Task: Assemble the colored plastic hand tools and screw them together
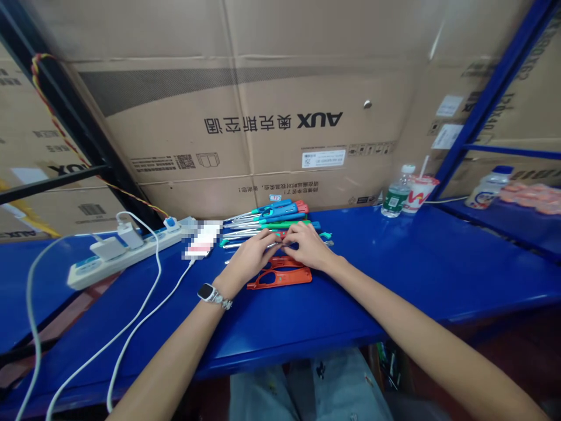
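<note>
The left hand and right hand meet with fingers bent in; it is too hard to tell what they pinch. Orange pieces lie just on their near side, so the left hand could bump these away. Colourful tools are heaped just past the hands, and a nudge could make some roll.

Back wall: tall brown cardboard panel, creased, upside-down black AUX print. Similar brown printed cardboard at far left and far right. Slanting black metal post left, slanting blue metal post right. Long glossy blue tabletop across, soft sheen on it. Floor below right: dark, reddish. Pale light streak on panel, upper right.
</note>
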`<state>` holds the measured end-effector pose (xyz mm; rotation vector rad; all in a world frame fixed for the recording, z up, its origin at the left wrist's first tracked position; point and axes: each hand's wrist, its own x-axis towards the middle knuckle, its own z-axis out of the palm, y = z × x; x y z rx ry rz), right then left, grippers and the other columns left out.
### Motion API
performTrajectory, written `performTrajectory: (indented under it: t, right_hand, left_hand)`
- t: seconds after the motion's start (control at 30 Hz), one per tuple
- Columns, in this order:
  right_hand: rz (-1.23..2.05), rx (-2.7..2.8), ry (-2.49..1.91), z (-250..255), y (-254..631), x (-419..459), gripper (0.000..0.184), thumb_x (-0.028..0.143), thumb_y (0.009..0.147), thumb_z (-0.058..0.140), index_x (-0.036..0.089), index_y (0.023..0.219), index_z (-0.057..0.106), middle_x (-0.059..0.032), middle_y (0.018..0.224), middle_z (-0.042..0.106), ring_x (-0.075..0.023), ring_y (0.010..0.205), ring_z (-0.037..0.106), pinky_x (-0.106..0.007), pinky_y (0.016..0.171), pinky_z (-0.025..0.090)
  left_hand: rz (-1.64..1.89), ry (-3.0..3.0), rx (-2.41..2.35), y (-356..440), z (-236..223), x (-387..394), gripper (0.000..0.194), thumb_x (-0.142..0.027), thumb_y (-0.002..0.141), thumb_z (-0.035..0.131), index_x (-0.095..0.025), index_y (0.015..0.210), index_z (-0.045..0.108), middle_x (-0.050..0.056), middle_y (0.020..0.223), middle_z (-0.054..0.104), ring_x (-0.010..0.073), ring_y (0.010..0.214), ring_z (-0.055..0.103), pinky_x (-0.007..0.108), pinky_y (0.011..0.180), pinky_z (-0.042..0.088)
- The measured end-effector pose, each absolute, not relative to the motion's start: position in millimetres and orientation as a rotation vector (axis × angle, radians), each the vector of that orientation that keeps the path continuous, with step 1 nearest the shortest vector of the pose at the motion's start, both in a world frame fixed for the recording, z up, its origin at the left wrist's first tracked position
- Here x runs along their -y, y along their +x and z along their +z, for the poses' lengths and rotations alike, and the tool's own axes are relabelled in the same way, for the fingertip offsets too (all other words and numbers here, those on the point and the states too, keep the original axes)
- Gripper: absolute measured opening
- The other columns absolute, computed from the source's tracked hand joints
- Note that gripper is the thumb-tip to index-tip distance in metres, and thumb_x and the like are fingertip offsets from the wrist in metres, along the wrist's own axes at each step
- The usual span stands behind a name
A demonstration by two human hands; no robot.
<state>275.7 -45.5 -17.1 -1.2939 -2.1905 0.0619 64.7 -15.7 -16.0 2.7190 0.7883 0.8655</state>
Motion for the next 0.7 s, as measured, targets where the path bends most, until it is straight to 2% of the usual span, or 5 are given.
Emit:
performTrajectory:
  t: [0.07, 0.13, 0.23, 0.4, 0.7]
  right_hand:
    - [0.098, 2.152, -1.287, -14, 289, 49, 0.025, 0.02, 0.084, 0.072, 0.022, 0.109, 0.073, -0.0056, 0.102, 0.065, -0.0244, 0.101, 0.055, -0.04, 0.09, 0.037]
    - [0.12, 2.096, -1.294, -12, 307, 52, 0.033, 0.011, 0.081, 0.066, 0.022, 0.112, 0.07, -0.0057, 0.102, 0.064, -0.0231, 0.098, 0.056, -0.038, 0.088, 0.039]
    - [0.086, 2.068, -1.378, -13, 327, 57, 0.03, 0.005, 0.077, 0.062, 0.021, 0.102, 0.071, -0.0066, 0.106, 0.065, -0.0237, 0.099, 0.056, -0.039, 0.088, 0.039]
    - [0.099, 2.12, -1.45, -19, 325, 62, 0.015, 0.024, 0.088, 0.068, 0.021, 0.102, 0.07, -0.0082, 0.111, 0.067, -0.0269, 0.108, 0.054, -0.043, 0.092, 0.037]
    - [0.075, 2.102, -1.492, -15, 316, 69, 0.026, 0.025, 0.082, 0.075, 0.022, 0.107, 0.067, -0.0064, 0.113, 0.067, -0.0271, 0.109, 0.055, -0.041, 0.092, 0.038]
  left_hand:
    - [0.846, 2.752, -0.8, 64, -16, 15, 0.019, -0.03, 0.107, 0.044, -0.023, 0.108, 0.062, 0.007, 0.11, 0.062, 0.023, 0.097, 0.066, 0.039, 0.089, 0.053]
    - [0.817, 2.776, -0.812, 64, -14, 14, 0.02, -0.03, 0.107, 0.042, -0.023, 0.107, 0.06, 0.007, 0.109, 0.062, 0.0228, 0.095, 0.066, 0.039, 0.087, 0.053]
    - [0.764, 2.793, -0.839, 66, -8, 10, 0.019, -0.03, 0.107, 0.041, -0.022, 0.104, 0.059, 0.007, 0.104, 0.065, 0.023, 0.089, 0.065, 0.037, 0.08, 0.051]
    - [0.8, 2.737, -0.864, 77, -3, 10, 0.018, -0.029, 0.105, 0.042, -0.022, 0.1, 0.057, 0.006, 0.093, 0.068, 0.0235, 0.082, 0.065, 0.035, 0.073, 0.047]
    - [0.823, 2.644, -0.894, 64, -12, 20, 0.018, -0.032, 0.105, 0.04, -0.022, 0.101, 0.055, 0.006, 0.095, 0.07, 0.0234, 0.081, 0.067, 0.034, 0.073, 0.047]
